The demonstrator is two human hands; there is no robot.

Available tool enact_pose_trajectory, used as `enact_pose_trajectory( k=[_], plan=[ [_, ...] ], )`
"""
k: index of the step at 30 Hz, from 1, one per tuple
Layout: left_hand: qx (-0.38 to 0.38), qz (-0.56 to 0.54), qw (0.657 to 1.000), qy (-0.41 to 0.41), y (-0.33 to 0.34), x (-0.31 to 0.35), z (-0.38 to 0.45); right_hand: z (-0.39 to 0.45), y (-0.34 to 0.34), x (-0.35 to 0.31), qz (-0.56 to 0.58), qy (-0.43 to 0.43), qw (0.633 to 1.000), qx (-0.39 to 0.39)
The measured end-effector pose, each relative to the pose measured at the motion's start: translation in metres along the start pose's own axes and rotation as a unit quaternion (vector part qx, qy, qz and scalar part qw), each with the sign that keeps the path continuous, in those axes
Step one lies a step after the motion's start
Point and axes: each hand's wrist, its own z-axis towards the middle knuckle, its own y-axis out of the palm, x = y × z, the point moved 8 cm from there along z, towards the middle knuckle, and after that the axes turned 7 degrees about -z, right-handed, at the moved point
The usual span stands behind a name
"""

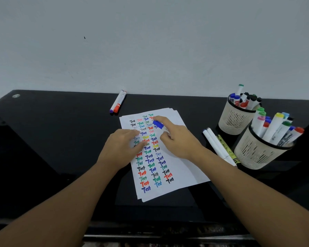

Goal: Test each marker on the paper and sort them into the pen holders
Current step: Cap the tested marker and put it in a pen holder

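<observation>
A glossy black table (61, 139) held a white paper sheet (184, 168) covered in coloured "Test" words. The left hand (121, 147) pressed flat on it; the right hand (177, 138) gripped a blue-capped marker (158, 124), seemingly writing. Two cream mesh pen holders (235, 120) stood to the right.

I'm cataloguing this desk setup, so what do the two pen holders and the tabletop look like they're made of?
Near pen holder and far pen holder: probably moulded plastic, matte cream, judging by the even slotted walls and dark rims. Tabletop: glossy black, perhaps glass or lacquered board; it mirrors the holders and wall light, but the look alone leaves it open.
</observation>
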Motion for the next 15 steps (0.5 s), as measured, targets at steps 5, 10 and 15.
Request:
enact_pose_trajectory(
  k=[5,10,15],
  plan=[
    [-0.019,0.017,0.999,0.035,0.003,0.004,0.000,-0.001,-0.011,0.011,0.076,0.020,0.996,0.032],
    [-0.030,0.033,0.998,0.034,0.006,0.004,0.001,-0.003,-0.028,0.027,0.204,0.070,0.975,0.049],
    [-0.037,0.034,0.998,0.027,0.008,0.001,0.002,-0.008,-0.055,0.038,0.236,0.094,0.959,0.123]
  ],
)
